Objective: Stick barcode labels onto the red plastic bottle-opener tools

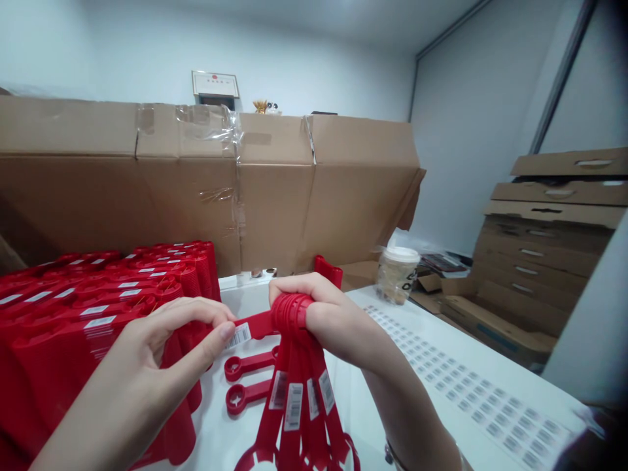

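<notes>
Left hand [147, 353]: thumb and fingertips closed in a pinch on a red plastic strip [258, 325], barcode label [239, 337] stuck near the pinch. Strip runs across to a ribbed red collar [293, 313], clenched in the right hand [330, 320], fingers wrapped over its top. Bundle of red barcoded handles [294, 405] hangs down from the collar, lower ends near or on the white tabletop [366, 307]; contact unclear.

Two loose red pieces with holed heads, [248, 365] and [245, 396], lie just left of the bundle. Large stack of red labelled pieces [88, 307] beside left hand. Right of the hands: sheet of barcode stickers [471, 392], lidded plastic cup [396, 275]. Behind: taped cardboard carton [196, 190]; stacked flattened cartons [549, 261] at right.
</notes>
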Motion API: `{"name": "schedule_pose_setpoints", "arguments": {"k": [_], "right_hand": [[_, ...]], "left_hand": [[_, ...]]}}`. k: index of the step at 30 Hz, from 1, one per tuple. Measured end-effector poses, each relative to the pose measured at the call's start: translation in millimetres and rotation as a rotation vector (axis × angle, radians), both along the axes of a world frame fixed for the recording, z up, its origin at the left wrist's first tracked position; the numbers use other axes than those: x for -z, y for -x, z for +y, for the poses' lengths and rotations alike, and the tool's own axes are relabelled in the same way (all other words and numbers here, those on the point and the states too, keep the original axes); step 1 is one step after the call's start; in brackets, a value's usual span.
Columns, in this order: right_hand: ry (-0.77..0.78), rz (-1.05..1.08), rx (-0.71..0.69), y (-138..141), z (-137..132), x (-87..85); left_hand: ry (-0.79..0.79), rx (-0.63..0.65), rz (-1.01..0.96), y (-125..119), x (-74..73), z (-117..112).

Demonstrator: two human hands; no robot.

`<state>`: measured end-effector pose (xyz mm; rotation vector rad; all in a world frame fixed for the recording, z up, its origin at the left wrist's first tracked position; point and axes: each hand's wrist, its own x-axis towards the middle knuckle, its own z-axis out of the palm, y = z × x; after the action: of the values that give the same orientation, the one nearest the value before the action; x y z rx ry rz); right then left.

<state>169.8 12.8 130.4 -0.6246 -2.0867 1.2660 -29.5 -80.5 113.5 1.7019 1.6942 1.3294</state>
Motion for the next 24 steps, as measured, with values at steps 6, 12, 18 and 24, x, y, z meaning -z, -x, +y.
{"name": "schedule_pose_setpoints", "arguments": {"k": [6, 12, 18, 24], "right_hand": [[0.006, 0.006, -0.013, -0.6, -0.6, -0.3], [-0.019, 0.013, -0.003, -0.5, -1.0, -2.2], [0.016, 0.016, 0.001, -0.3, -1.7, -1.8], [0.021, 0.042, -0.010, 0.4, -2.5, -2.1]], "left_hand": [[0.049, 0.042, -0.004, -0.8, -3.3, -2.4], [0.058, 0.046, -0.016, 0.8, -1.8, -0.5], [0.057, 0.064, -0.037, 0.2, -1.0, 0.6], [-0.061, 0.071, -0.070, -7.6, 4.4, 5.2]]}}
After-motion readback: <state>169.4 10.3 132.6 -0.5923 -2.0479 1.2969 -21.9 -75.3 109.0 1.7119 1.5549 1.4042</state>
